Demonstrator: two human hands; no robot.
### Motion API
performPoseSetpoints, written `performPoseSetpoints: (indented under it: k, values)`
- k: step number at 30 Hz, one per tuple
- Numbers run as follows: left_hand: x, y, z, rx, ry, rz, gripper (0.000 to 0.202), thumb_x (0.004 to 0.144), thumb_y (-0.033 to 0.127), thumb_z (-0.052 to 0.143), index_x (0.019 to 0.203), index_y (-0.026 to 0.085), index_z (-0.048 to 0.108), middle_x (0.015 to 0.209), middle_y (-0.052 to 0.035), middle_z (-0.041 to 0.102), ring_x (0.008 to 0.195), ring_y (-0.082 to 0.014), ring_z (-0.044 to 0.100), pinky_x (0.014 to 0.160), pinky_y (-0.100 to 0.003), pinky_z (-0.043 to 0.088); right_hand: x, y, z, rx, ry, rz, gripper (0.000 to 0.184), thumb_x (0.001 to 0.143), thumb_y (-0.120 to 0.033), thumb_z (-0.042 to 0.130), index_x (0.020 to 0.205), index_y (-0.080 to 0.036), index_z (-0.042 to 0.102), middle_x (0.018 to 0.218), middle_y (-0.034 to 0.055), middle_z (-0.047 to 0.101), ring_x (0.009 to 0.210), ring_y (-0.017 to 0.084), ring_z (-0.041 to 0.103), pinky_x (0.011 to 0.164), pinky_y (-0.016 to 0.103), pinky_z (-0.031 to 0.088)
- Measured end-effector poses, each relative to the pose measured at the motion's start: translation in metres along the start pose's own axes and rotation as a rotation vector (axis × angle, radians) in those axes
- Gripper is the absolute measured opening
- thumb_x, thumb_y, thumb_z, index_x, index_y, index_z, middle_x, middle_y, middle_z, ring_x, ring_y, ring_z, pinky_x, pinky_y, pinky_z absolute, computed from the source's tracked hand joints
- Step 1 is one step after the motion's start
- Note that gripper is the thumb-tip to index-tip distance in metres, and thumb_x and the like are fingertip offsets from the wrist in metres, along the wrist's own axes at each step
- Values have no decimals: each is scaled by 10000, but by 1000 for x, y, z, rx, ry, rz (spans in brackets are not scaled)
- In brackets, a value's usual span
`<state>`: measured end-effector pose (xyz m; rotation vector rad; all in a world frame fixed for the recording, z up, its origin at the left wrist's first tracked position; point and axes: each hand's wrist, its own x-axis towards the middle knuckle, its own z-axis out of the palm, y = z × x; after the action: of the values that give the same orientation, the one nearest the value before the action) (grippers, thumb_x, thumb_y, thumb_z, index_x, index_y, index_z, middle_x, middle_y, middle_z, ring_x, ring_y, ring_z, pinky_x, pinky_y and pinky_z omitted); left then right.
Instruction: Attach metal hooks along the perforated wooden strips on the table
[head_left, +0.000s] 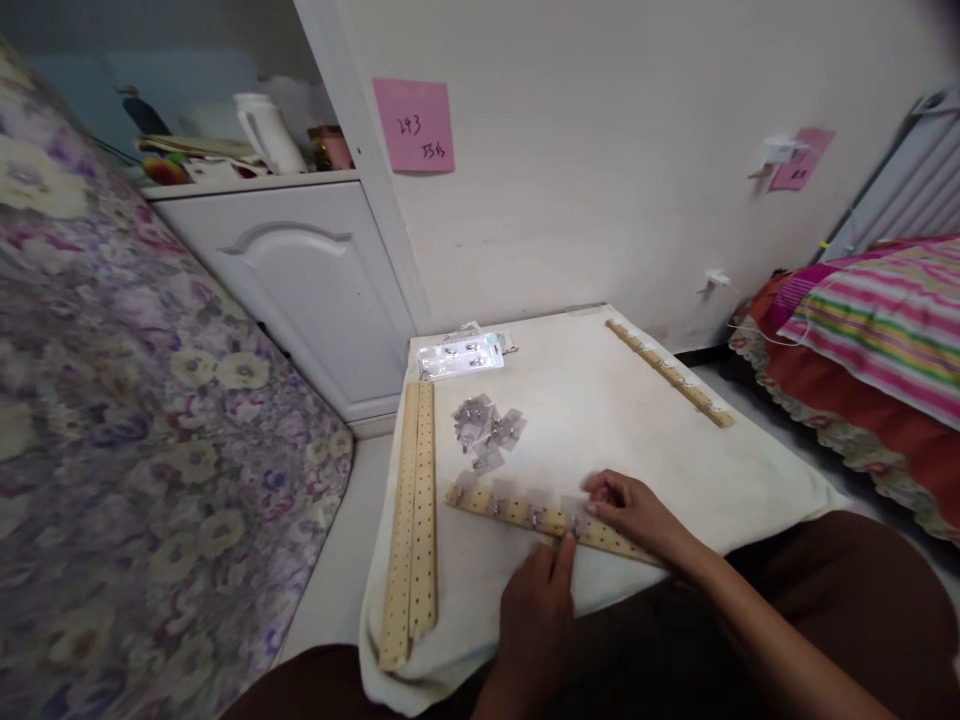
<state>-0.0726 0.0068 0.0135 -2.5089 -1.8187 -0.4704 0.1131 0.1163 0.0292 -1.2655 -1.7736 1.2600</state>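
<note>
A yellow perforated wooden strip (510, 508) lies aslant near the front of the cloth-covered table. Along it stand several small metal hooks on clear square tabs (535, 518). My left hand (536, 600) is at its near edge, fingers closed on the strip, with the index fingertip beside one hook. Over the strip's right part, my right hand (634, 512) has curled fingers and a gap between thumb and fingertips, right beside that hook's clear tab. Whether a thin film sits between them cannot be seen. A loose pile of clear-tabbed hooks (480, 428) lies beyond the strip.
Two perforated strips (422, 500) lie side by side along the table's left edge. Another strip with hooks (660, 367) lies at the right edge. Clear packaging (461, 355) sits at the back left. A floral curtain (187, 450) hangs at left; a bed (885, 330) stands at right.
</note>
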Motion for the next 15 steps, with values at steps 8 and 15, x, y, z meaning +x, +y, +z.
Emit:
performPoseSetpoints:
  k: [8,15]
  values:
    - [-1,-2,-12,-243,35,-101,389,852,51,353,1186,186,503,1005,-63,583,869,-156,592,752,-266,503,-40,0,-26,-238,-90,-114,258,614,-216,750,814,-211,587,813,-7,538,710,152,494,624,258,384]
    - [1,-2,-18,-247,-15,-122,367,803,31,378,1065,221,552,930,-30,582,822,-149,592,724,-244,483,-43,-2,-17,-303,-17,-126,240,587,-87,659,761,-218,557,799,-9,526,706,156,502,610,259,377]
